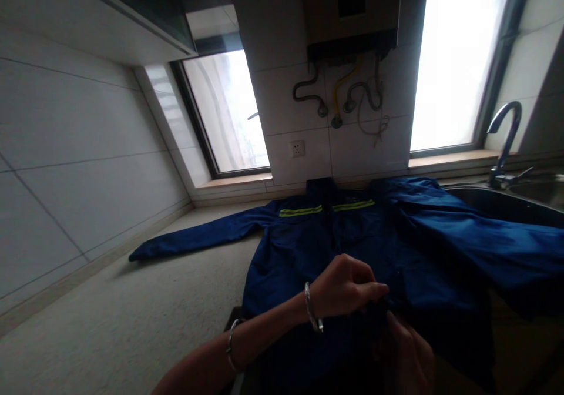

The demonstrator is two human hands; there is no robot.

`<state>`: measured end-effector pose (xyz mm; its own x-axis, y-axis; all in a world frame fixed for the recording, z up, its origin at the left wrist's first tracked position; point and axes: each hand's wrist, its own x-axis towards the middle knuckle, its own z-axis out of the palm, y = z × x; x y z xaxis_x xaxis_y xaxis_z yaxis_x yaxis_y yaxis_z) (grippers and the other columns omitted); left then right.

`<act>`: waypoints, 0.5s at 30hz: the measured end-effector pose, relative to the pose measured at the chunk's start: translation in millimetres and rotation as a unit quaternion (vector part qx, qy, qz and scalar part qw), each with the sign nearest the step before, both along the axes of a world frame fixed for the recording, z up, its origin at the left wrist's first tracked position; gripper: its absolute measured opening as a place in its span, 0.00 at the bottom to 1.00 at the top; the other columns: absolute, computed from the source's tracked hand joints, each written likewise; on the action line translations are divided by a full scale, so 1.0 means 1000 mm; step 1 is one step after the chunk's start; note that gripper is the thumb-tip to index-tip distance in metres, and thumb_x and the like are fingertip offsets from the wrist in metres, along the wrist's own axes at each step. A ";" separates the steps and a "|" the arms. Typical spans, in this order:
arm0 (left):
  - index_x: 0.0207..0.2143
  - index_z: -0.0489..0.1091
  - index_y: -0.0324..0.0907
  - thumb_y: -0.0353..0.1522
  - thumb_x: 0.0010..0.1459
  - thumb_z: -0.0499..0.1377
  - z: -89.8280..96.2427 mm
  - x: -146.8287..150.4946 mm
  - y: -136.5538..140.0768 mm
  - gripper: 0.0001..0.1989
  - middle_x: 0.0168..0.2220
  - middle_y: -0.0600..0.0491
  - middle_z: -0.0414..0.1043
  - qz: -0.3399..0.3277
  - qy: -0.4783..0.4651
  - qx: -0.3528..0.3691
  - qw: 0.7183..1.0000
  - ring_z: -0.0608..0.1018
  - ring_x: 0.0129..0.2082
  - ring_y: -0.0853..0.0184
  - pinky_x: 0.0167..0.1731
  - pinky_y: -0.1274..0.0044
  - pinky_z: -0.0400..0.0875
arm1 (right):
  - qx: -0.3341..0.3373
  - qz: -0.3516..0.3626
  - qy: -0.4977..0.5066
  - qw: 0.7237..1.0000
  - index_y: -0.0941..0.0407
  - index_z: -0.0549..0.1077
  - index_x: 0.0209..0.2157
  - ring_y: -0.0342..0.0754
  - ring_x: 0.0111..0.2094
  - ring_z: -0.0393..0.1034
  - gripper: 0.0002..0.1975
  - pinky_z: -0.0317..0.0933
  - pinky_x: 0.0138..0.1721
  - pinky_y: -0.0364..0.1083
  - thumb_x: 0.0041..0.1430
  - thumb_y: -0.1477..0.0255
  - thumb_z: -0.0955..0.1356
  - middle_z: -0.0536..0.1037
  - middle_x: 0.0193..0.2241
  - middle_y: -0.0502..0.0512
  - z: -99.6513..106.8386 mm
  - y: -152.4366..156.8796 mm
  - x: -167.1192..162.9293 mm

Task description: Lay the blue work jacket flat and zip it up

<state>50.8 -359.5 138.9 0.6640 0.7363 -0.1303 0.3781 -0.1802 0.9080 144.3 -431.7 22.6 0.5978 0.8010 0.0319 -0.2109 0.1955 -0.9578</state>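
A dark blue work jacket point(361, 236) with yellow-green reflective stripes lies spread on the speckled countertop point(132, 318), one sleeve stretched out to the left. My left hand point(346, 286), with a bracelet at the wrist, pinches the jacket's front edge near its lower middle. Just below it, my right hand point(409, 354) is low in the frame, in shadow, with its fingers on the same front edge.
A steel sink point(506, 198) with a curved tap point(504, 133) is at the right, partly under the jacket's other sleeve. Tiled walls, two windows, a wall socket point(298, 148) and a water heater with hoses point(348, 92) stand behind.
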 end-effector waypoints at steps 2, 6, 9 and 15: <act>0.26 0.68 0.36 0.46 0.53 0.57 0.002 -0.003 -0.001 0.20 0.18 0.58 0.65 -0.007 0.001 0.016 1.000 0.64 0.14 0.77 0.15 0.84 0.55 | -0.002 0.047 0.103 0.994 0.58 0.66 0.17 0.39 0.14 0.54 0.21 0.51 0.15 0.39 0.46 0.55 0.70 0.60 0.11 0.46 0.004 0.003 0.002; 0.28 0.68 0.36 0.41 0.54 0.58 0.006 -0.007 -0.007 0.15 0.21 0.58 0.67 -0.016 0.011 0.070 0.997 0.66 0.18 0.77 0.18 0.84 0.56 | 0.010 0.056 0.164 0.985 0.59 0.72 0.23 0.39 0.13 0.55 0.18 0.52 0.14 0.39 0.40 0.58 0.74 0.61 0.11 0.44 0.001 0.004 0.006; 0.26 0.67 0.36 0.38 0.53 0.59 0.006 -0.006 -0.006 0.12 0.20 0.58 0.67 -0.034 0.015 0.060 0.998 0.66 0.19 0.78 0.18 0.85 0.55 | 0.028 0.034 0.162 0.986 0.59 0.73 0.26 0.41 0.16 0.60 0.16 0.56 0.15 0.39 0.41 0.61 0.74 0.67 0.15 0.48 -0.001 0.002 0.008; 0.21 0.64 0.37 0.42 0.46 0.63 -0.001 -0.002 0.007 0.17 0.16 0.60 0.63 -0.057 -0.027 -0.108 0.992 0.61 0.11 0.78 0.13 0.83 0.51 | 0.062 -0.037 0.108 0.992 0.59 0.69 0.18 0.39 0.16 0.59 0.15 0.54 0.15 0.38 0.41 0.63 0.74 0.64 0.14 0.47 0.005 -0.005 0.002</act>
<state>49.2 -352.2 138.2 0.7520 0.6144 -0.2388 0.3168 -0.0192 0.9483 146.5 -436.8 27.8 0.6584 0.7526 -0.0069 -0.3883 0.3318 -0.8597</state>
